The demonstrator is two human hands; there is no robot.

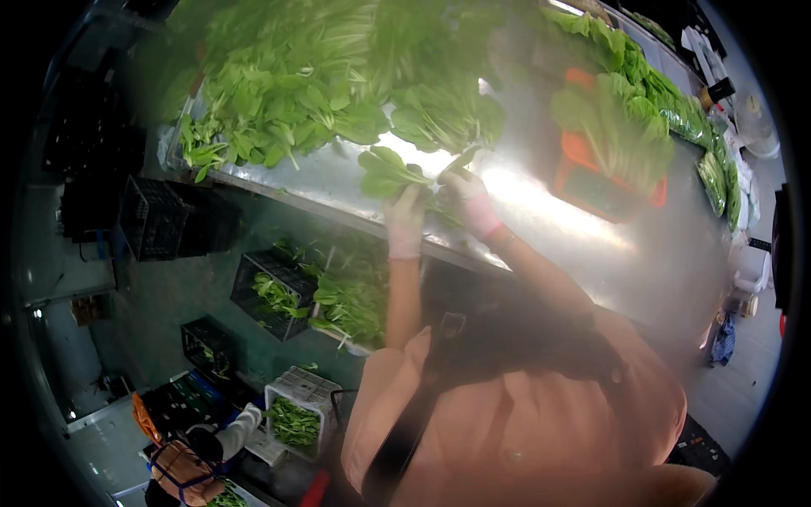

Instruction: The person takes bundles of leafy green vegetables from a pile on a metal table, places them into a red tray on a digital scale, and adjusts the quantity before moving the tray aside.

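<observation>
Over the front edge of a metal table (pixel 545 196), both hands wear thin pale gloves with pinkish cuffs. My left hand (pixel 405 212) holds a small leafy green plant (pixel 384 170) by its stem end, its broad leaves pointing left. Close beside it, my right hand (pixel 467 198) pinches a single green leaf (pixel 460 161). Haze blurs the fingertips, and whether that leaf is still joined to the plant cannot be made out. A bunch of leafy greens (pixel 443 117) lies just beyond the hands. The large heap of loose greens (pixel 272 95) spreads to the left and back.
An orange basket (pixel 573 152) at right bears long lettuce-like greens (pixel 624 127). Bagged greens (pixel 713 180) line the far right edge. Black crates (pixel 272 295) and a white crate (pixel 294 418) of greens stand on the floor at left. Another person (pixel 190 466) is at lower left.
</observation>
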